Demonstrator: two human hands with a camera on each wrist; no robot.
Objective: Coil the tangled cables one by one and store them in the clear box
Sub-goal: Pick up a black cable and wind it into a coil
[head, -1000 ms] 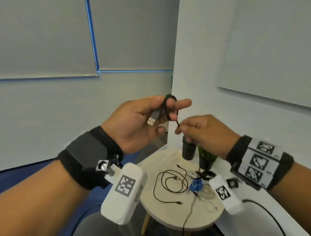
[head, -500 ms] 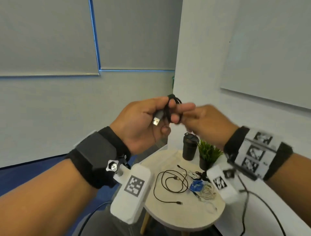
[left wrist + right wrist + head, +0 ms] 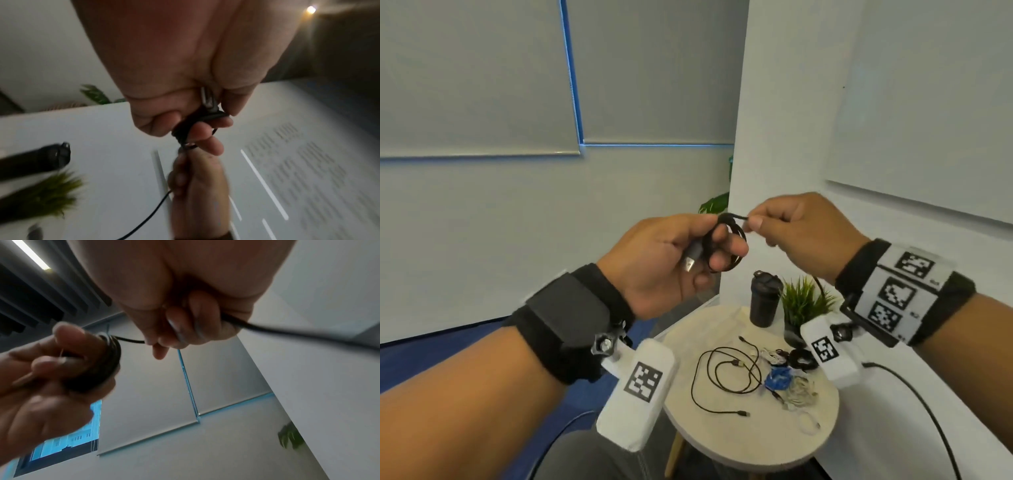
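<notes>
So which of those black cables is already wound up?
The black cable held in the left hand, looped around its fingers. The other black cable lies loose on the round table.

Black cable [image 3: 726, 240] free end hidden in right hand [image 3: 801, 236]; table [image 3: 722, 445] pile indistinct.

Black wrist straps [image 3: 571, 318], white marker-printed blocks [image 3: 637, 390], a right wristband [image 3: 904, 294] of three black-and-white coded squares.

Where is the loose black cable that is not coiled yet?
In the head view, the loose black cable lies on the round table, left of the blue bundle and in front of the black tumbler.
</notes>
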